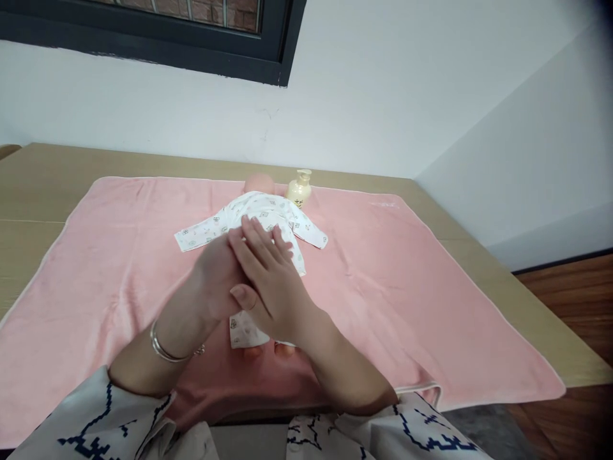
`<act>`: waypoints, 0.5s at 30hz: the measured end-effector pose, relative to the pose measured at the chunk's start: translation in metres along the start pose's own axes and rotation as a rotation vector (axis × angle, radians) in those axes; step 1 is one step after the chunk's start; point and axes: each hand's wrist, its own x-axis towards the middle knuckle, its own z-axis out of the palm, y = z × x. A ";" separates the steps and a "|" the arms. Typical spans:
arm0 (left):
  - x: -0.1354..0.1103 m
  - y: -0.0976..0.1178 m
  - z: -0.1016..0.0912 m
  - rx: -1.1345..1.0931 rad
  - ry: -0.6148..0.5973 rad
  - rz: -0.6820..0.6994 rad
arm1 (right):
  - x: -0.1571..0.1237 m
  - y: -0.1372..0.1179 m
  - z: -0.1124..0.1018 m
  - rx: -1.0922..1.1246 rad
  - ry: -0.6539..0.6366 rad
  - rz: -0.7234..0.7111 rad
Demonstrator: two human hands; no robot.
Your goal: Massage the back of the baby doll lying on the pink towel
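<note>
My left hand (pixel 218 275) and my right hand (pixel 275 287) are pressed palm to palm above the blanket. The right hand's fingers lie straight and flat across the left palm. Most of the left fingers are hidden behind the right hand; a few fingertips peek out beyond it. Beneath my hands lies a baby doll in white printed clothes (pixel 263 207), its sleeves spread to both sides. Its rounded head (pixel 259 183) points away from me, and its feet (pixel 252 351) show near my wrists. The doll's middle is covered from sight by my hands.
A cream pump bottle (pixel 299 188) stands beside the doll's head. The pink blanket (pixel 393 287) covers much of the wooden table (pixel 517 287), with a folded edge near my right forearm. A white wall and a dark-framed window (pixel 268 48) rise behind.
</note>
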 end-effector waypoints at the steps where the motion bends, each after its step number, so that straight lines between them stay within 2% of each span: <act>1: -0.003 0.011 -0.001 -0.010 0.062 -0.055 | 0.000 -0.004 0.003 -0.014 0.004 -0.031; 2: -0.005 0.019 -0.004 -0.021 0.127 -0.060 | -0.001 -0.009 0.005 -0.012 0.005 -0.070; 5: -0.006 0.034 -0.015 -0.067 0.108 0.091 | -0.003 -0.021 0.006 0.049 -0.003 -0.191; 7: -0.003 0.035 -0.022 -0.096 0.046 0.181 | -0.005 -0.027 0.002 0.084 -0.012 -0.258; 10: 0.003 0.029 -0.024 -0.129 0.023 0.261 | -0.007 -0.030 -0.005 0.132 -0.012 -0.327; 13: 0.011 0.019 -0.014 -0.141 0.049 0.250 | -0.008 -0.031 -0.009 0.202 0.019 -0.332; 15: 0.013 0.009 -0.009 -0.126 0.029 0.167 | -0.008 -0.031 -0.010 0.190 0.020 -0.302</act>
